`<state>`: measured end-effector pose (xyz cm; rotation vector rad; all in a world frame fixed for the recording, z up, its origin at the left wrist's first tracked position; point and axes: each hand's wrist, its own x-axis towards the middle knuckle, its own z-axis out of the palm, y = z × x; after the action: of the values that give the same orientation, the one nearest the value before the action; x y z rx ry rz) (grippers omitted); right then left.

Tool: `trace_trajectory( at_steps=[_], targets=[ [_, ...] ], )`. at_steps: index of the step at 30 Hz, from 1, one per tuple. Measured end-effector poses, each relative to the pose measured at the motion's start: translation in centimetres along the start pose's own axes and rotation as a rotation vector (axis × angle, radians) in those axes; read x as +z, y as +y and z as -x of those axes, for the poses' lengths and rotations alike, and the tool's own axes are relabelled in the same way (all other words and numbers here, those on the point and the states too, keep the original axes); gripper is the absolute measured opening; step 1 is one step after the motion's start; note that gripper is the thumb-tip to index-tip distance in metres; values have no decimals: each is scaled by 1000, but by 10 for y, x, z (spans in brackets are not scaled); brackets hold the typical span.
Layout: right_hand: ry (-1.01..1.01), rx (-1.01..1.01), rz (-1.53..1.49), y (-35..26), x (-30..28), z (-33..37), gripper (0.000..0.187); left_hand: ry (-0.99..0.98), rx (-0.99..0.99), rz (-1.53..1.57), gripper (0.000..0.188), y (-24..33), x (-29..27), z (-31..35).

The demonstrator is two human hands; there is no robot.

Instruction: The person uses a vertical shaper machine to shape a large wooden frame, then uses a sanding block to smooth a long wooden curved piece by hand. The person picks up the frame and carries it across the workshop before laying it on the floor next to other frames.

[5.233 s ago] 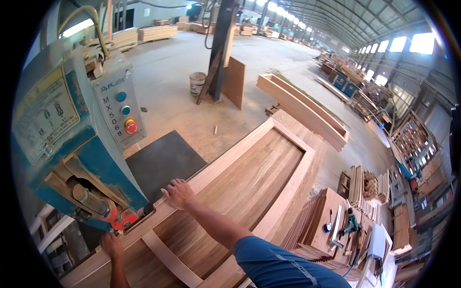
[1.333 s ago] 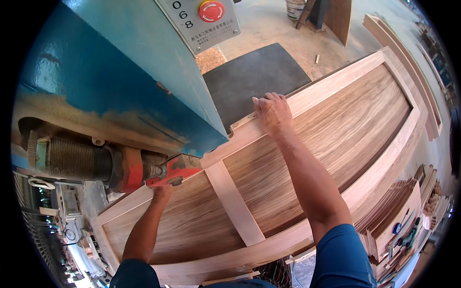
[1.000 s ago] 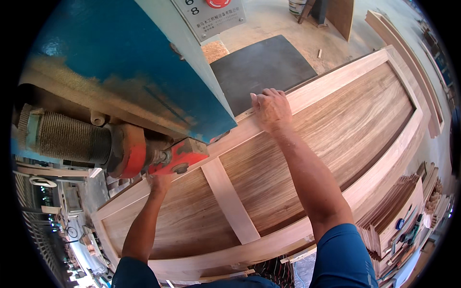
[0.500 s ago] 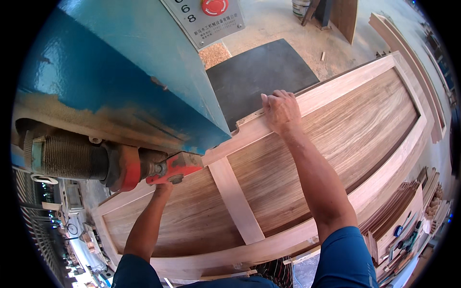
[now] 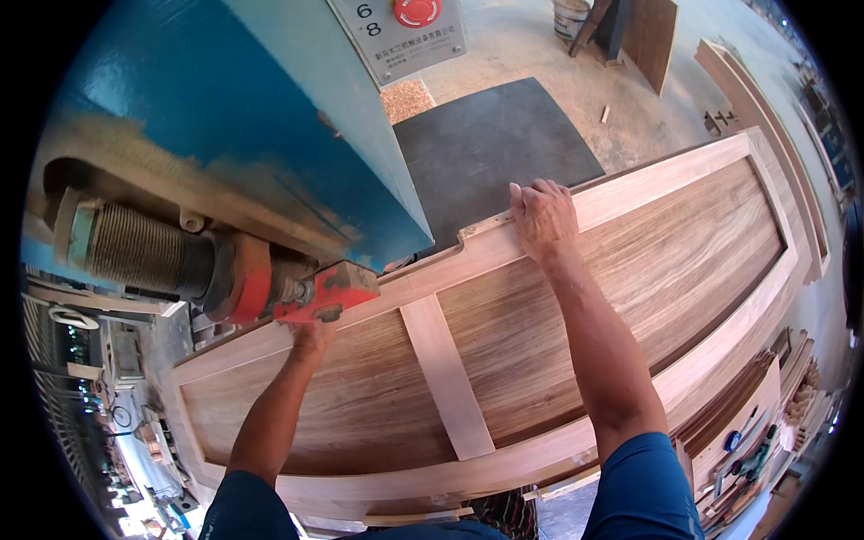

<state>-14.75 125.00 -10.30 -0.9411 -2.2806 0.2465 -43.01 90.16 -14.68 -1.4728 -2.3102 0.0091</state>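
Observation:
A long framed wooden door [image 5: 612, 288] lies flat across the view, with pale rails and darker grained panels. My right hand [image 5: 546, 216] is closed over its far edge, fingers curled down beyond the rail, just right of a notch in that edge. My left hand [image 5: 310, 335] rests at the far rail farther left, beneath a red machine guard [image 5: 337, 292]; its fingers are hidden there. A ribbed, dusty cylinder [image 5: 148, 247] joins the red parts. Above them stands the blue machine body [image 5: 216, 117], its lower corner close to the door's edge.
A dark grey plate [image 5: 495, 144] lies beyond the door. The machine's panel carries a red push button [image 5: 418, 11]. Stacked boards and a tool board [image 5: 738, 441] stand at lower right. A long wooden frame [image 5: 765, 117] and a bucket [image 5: 570, 18] are farther off.
The door has turned slightly, its right end coming nearer to me and its notch shifting right from the machine's corner. A narrow gap now shows at that corner. Both hands keep their places on the door.

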Motion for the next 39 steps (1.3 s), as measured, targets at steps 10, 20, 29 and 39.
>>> trace_trajectory(
  at_steps=[10,20,29,39],
  targets=[
    [-1,-7,-14,-30,8,-3,32,-31,-247,287,18,-49,58,21],
    [123,212,129,1,-106,107,42,19,-264,305,26,0,-22,-37],
    [100,1172,159,43,-192,300,93,257,-210,329,15,4,-19,-48],
    [-64,1228,465,-14,-180,249,89,-449,50,910,40,135,-160,112]
  ],
)
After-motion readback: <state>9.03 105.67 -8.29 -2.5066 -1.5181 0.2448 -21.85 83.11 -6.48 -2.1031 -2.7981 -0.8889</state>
